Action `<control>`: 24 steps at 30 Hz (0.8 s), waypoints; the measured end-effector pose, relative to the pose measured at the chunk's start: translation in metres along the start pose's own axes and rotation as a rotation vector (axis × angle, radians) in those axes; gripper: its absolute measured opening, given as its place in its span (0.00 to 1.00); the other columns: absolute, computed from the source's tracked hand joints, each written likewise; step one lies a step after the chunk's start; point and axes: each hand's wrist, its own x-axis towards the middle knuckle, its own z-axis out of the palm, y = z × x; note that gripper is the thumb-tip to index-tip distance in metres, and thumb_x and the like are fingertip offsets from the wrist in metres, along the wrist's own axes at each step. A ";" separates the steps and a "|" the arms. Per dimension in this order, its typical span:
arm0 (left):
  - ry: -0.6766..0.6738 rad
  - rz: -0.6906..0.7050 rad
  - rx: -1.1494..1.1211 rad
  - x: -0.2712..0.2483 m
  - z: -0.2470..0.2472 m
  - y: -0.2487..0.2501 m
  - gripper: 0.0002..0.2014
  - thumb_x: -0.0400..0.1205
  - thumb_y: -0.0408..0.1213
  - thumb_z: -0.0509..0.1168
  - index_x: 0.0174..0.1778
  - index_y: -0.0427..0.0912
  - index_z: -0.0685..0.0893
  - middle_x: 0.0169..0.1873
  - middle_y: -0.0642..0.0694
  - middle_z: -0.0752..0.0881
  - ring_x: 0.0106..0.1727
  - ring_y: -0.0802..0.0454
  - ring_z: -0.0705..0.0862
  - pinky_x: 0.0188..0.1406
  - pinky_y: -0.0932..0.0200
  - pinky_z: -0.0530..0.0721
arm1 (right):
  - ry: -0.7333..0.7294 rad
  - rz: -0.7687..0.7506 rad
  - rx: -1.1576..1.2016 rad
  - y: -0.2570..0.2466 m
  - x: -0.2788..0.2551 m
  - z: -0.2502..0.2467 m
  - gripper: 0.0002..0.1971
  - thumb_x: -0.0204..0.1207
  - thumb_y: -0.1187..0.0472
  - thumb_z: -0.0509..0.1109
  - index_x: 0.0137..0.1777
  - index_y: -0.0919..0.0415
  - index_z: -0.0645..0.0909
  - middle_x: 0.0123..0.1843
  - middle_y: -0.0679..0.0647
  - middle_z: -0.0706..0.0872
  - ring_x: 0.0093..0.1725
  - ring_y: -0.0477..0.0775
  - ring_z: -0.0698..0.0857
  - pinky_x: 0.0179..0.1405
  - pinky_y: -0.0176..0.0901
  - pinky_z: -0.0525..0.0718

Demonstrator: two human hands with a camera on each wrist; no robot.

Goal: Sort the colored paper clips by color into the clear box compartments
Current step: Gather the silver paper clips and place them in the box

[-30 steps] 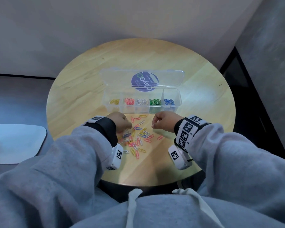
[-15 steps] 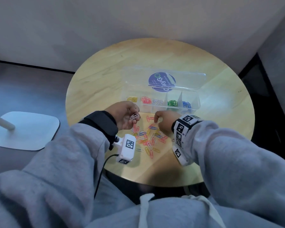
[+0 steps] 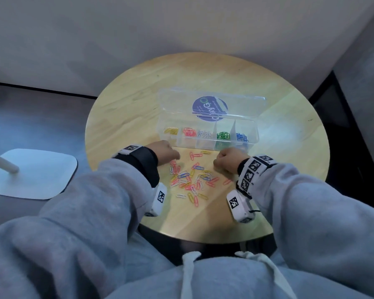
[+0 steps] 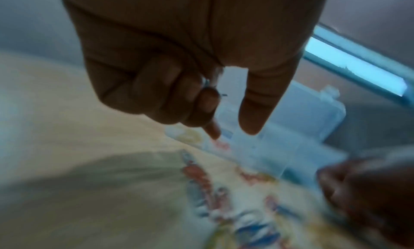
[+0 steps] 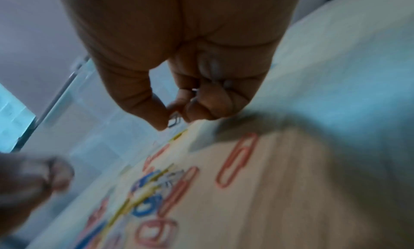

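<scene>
The clear box (image 3: pixel 252 145) lies open on the round wooden table (image 3: pixel 125 117), its compartments holding yellow, red, white, green and blue clips from left to right. A loose pile of mixed paper clips (image 3: pixel 192 178) lies in front of it. My left hand (image 3: pixel 175 156) is at the pile's far-left edge, its fingers curled over a small clip (image 4: pixel 207 83), with the thumb and forefinger pointing down. My right hand (image 3: pixel 217 162) is fisted at the pile's right. In the blurred right wrist view its thumb and forefinger pinch a clip (image 5: pixel 175 120), with pale clips (image 5: pixel 210 70) tucked in the palm.
The box lid (image 3: pixel 212 104) with a purple round label lies back behind the compartments. A white lamp base (image 3: pixel 30 173) stands on the grey floor at the left. A dark panel (image 3: pixel 341 134) flanks the table at the right. My grey sleeves cover the table's near edge.
My left hand, which was raised palm-up showing a pale clip, has turned down to the table beside the pile. The right hand has slid off the pile to the right.
</scene>
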 end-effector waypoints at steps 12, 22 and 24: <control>0.075 -0.124 0.468 0.012 0.025 -0.001 0.13 0.76 0.47 0.69 0.47 0.40 0.86 0.44 0.43 0.86 0.45 0.44 0.82 0.43 0.57 0.77 | -0.118 0.157 1.074 0.025 -0.012 -0.014 0.13 0.80 0.74 0.51 0.39 0.66 0.74 0.31 0.56 0.70 0.24 0.48 0.71 0.17 0.31 0.71; 0.088 -0.153 0.322 0.015 0.026 -0.009 0.17 0.73 0.45 0.73 0.53 0.39 0.88 0.53 0.40 0.89 0.49 0.44 0.85 0.49 0.56 0.82 | -0.114 0.051 0.389 0.020 -0.011 -0.009 0.03 0.76 0.63 0.70 0.41 0.59 0.80 0.32 0.53 0.76 0.26 0.49 0.70 0.23 0.38 0.71; 0.085 -0.146 0.296 0.016 0.026 -0.011 0.17 0.74 0.44 0.72 0.54 0.38 0.88 0.52 0.40 0.89 0.46 0.45 0.82 0.47 0.56 0.80 | -0.102 0.014 0.243 0.016 -0.016 -0.007 0.02 0.76 0.62 0.71 0.43 0.58 0.81 0.32 0.49 0.79 0.27 0.46 0.74 0.21 0.34 0.73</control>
